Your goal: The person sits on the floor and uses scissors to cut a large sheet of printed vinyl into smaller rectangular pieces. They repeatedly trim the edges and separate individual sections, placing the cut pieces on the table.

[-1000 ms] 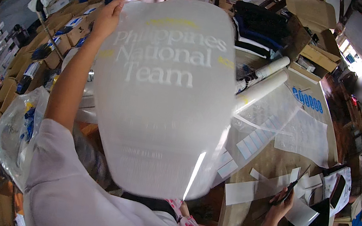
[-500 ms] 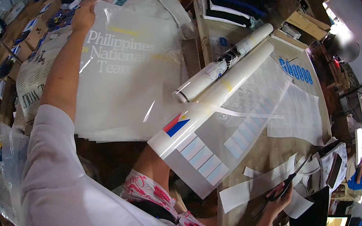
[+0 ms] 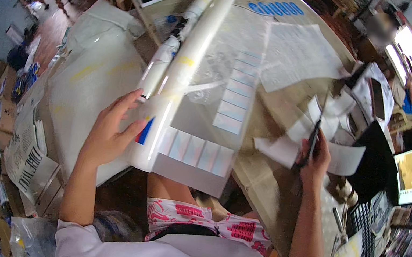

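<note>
"One big change: L hand (image 3: pixel 114 132) has left the translucent sheets (image 3: pixel 86 95), now fingers spread at the glossy film roll (image 3: pixel 183 75), whose near end juts past the tabletop (image 3: pixel 261 187). Contact unclear; sheets free."

"R hand (image 3: pixel 316 160)?"

"Clamped on scissors (image 3: pixel 316 130), well apart from L."

"Any txt?"

"Blue lettering (image 3: pixel 276 8) up top, flag print (image 3: pixel 144 130) on roll, dark type on newsprint-style sheet (image 3: pixel 27 169), far L."

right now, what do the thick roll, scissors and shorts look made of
Thick roll: probably plastic film, glossy, given the bright streaks along it. Scissors: handles look like dark plastic, blades probably metal, though blur hides their finish. Shorts: likely matte fabric, draping without shine.
</note>
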Demonstrator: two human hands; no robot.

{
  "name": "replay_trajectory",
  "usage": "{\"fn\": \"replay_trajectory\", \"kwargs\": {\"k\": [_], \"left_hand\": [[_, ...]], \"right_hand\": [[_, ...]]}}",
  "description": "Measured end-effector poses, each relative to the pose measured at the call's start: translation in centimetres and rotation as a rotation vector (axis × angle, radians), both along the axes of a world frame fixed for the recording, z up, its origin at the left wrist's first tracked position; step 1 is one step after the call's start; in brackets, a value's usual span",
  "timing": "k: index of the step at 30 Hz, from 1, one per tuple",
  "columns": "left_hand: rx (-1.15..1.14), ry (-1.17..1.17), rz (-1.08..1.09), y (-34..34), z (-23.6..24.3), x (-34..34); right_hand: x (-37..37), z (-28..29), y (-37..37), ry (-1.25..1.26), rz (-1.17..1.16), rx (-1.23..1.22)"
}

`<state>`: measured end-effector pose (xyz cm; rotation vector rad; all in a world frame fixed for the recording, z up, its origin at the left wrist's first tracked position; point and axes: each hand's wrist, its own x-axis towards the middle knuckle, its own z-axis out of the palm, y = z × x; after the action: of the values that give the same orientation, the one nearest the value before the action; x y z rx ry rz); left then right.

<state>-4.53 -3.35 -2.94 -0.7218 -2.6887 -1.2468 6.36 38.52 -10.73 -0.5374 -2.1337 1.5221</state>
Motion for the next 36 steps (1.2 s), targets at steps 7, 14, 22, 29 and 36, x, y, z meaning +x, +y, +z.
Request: {"fn": "replay_trajectory", "kwargs": {"k": [7, 14, 22, 29, 36], "left_hand": [[-0.101, -0.160, 0.129, 3.4, 0.7, -1.1], [-0.516, 0.134, 0.118, 7.7, 0.8, 0.6], [-0.554, 0.283, 0.286, 7.3, -1.4, 2.7], [-0.175, 0.468, 0.035, 16.2, 2.7, 5.1], [0.156, 0.328, -0.432, 29.2, 0.2, 8.5]], "right_hand": [[0.9, -0.1, -0.3, 0.024, 0.019, 0.241], [2.4, 2.7, -1.3, 0.038, 0.230, 0.211], [3.5, 4.0, -2.4, 0.114, 0.275, 0.156], [3.8, 4.8, -1.8, 0.390, 0.226, -0.021], [7.6, 13.5, -1.1, 0.625, 0.044, -0.428]]}}
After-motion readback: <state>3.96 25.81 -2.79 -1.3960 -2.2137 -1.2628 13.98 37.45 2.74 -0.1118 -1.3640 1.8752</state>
